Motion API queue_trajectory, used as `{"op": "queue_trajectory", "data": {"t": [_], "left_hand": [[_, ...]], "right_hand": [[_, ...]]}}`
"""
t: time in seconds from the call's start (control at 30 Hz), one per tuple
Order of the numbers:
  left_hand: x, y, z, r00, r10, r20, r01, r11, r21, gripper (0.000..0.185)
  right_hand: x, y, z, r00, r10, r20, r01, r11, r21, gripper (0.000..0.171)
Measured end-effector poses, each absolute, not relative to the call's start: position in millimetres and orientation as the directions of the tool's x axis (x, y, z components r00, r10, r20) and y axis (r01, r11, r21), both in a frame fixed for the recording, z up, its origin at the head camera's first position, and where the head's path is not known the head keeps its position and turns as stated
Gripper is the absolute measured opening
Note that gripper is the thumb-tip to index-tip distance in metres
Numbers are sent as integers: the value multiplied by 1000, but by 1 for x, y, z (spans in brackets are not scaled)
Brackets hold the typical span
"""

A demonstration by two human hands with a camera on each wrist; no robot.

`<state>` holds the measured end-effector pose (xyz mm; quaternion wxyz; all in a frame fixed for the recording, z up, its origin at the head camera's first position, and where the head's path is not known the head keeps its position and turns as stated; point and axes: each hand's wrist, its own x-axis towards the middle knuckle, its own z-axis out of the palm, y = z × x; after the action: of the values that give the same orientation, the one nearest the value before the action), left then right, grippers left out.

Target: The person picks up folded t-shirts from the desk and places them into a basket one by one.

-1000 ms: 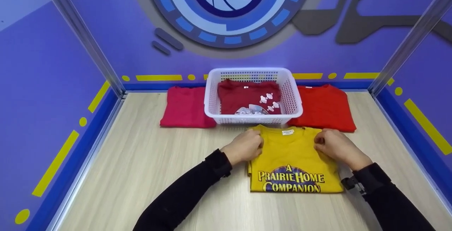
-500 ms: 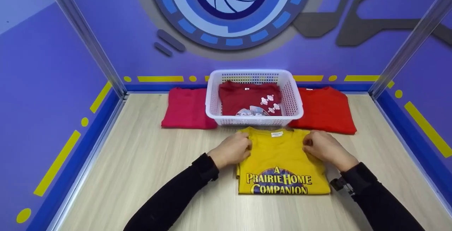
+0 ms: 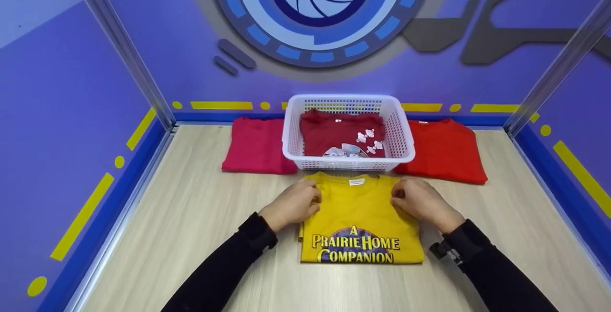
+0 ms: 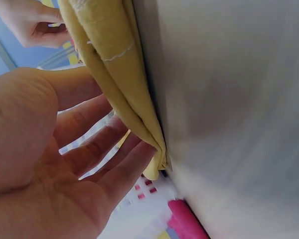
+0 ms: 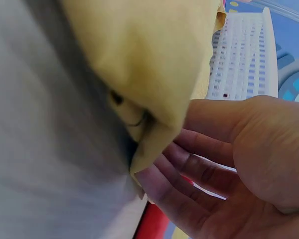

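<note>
A folded yellow T-shirt (image 3: pixel 355 211) lies on the table in the head view, its collar and white label toward the back and the lettering "A Prairie Home Companion" near its front edge. My left hand (image 3: pixel 295 202) pinches its upper left side. On the opposite side, my right hand (image 3: pixel 424 201) pinches the shirt near the right shoulder. The left wrist view shows the shirt's layered edge (image 4: pixel 117 74) between thumb and fingers. In the right wrist view the thumb lies over the bunched cloth (image 5: pixel 144 74), with fingers at its lower edge.
A white plastic basket (image 3: pixel 408 152) holding a folded dark red shirt (image 3: pixel 329 135) stands just behind the yellow one. Left of it lies a folded pink garment (image 3: pixel 258 145), and right of it a folded red one (image 3: pixel 444 152). Printed panels (image 3: pixel 143 40) wall the table (image 3: pixel 200 216).
Both hands have moved the yellow T-shirt to the left along the table, so it now lies in front of the basket. Their hold on it looks the same.
</note>
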<state>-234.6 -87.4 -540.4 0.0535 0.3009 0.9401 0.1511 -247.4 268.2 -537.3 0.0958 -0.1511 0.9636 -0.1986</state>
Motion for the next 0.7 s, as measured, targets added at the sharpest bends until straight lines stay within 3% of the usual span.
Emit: {"op": "queue_trajectory", "data": {"t": [0.33, 0.5, 0.7], "left_hand": [[-230, -106, -536, -830, 557, -8, 511, 767, 389, 18], [-232, -116, -532, -879, 476, 24, 449, 811, 375, 22], [-246, -120, -528, -932, 355, 75, 358, 865, 352, 28]], "right_hand": [[-245, 261, -540, -948, -299, -108, -221, 863, -454, 19], [-247, 274, -534, -967, -245, -75, -177, 850, -497, 15], [-251, 281, -526, -977, -187, -101, -123, 886, -446, 34]]}}
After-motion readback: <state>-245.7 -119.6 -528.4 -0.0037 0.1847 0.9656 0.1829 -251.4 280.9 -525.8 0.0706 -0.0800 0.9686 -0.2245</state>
